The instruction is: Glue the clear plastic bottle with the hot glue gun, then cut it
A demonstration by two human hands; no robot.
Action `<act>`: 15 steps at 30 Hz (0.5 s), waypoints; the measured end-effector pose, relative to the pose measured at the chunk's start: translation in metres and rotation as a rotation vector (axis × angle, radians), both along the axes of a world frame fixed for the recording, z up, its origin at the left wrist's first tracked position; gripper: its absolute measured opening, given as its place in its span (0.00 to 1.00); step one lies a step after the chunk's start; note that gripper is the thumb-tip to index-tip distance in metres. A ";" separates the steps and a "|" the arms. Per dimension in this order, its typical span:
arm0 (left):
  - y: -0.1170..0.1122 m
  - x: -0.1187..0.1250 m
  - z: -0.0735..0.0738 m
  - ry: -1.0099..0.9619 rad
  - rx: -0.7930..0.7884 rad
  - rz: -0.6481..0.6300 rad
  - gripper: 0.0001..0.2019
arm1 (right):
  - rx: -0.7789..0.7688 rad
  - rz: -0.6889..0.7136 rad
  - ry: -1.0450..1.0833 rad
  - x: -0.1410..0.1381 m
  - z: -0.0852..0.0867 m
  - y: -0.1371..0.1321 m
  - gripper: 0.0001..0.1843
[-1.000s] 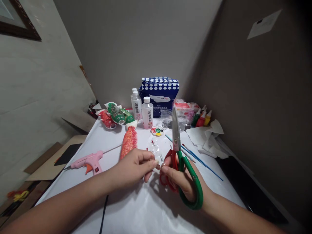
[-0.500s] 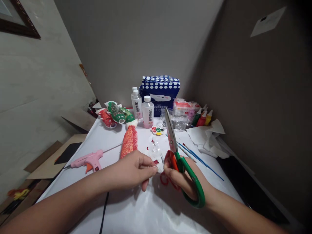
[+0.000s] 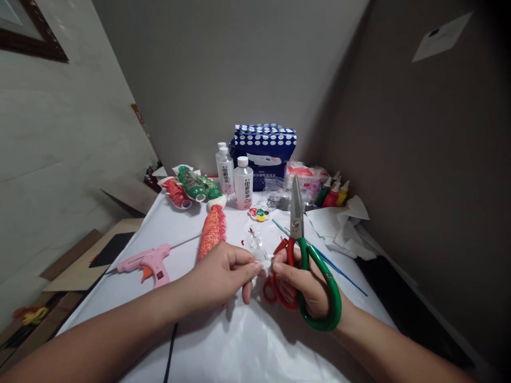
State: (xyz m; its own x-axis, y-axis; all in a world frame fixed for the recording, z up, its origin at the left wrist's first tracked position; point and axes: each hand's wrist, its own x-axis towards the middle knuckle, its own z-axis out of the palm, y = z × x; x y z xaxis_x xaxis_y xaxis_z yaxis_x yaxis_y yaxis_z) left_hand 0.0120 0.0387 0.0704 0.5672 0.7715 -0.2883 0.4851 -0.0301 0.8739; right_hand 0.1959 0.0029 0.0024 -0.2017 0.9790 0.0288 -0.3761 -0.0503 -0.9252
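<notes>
My left hand [image 3: 229, 271] is closed in a pinch on a small clear plastic piece [image 3: 264, 260] in front of me. Facing it, my right hand [image 3: 305, 284] touches the piece's other side with thumb and finger. Scissors [image 3: 296, 213] with a green handle loop hang in my right hand, blades closed and pointing up. Red handle loops [image 3: 270, 290] show under that hand; whether they belong to a second pair I cannot tell. Beyond my left hand lies an orange-red, fish-like painted bottle [image 3: 213, 229]. Small clear scraps [image 3: 255, 238] with red bits lie past my fingertips.
A pink glue gun [image 3: 149, 263] lies left. Behind stand labelled bottles [image 3: 243, 183], a blue bag [image 3: 265, 159] and a paint palette [image 3: 259, 213]. Green painted fish shapes [image 3: 191, 183] sit back left. Brushes [image 3: 339, 271], paint bottles [image 3: 331, 196] and white paper [image 3: 339, 226] are right.
The scissors have swung from leaning left to nearly upright in my right hand. Both hands' fingertips now meet at the clear plastic piece, which shows more plainly between them.
</notes>
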 end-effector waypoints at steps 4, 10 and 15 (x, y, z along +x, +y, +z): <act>-0.001 0.000 0.002 0.023 -0.066 -0.042 0.12 | 0.053 -0.013 -0.128 0.006 0.004 -0.003 0.15; 0.000 -0.007 0.001 0.058 -0.170 -0.213 0.11 | 0.028 0.116 -0.276 0.009 0.018 -0.004 0.17; 0.000 -0.005 -0.001 0.063 -0.237 -0.244 0.11 | 0.069 0.133 -0.338 0.010 0.019 -0.005 0.16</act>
State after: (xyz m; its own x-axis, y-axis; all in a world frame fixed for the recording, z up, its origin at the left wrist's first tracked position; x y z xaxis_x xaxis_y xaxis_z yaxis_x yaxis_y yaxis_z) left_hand 0.0065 0.0387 0.0691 0.7022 0.5226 -0.4835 0.5416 0.0487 0.8392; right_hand 0.2055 -0.0024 0.0218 -0.3365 0.9417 0.0037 -0.0428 -0.0113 -0.9990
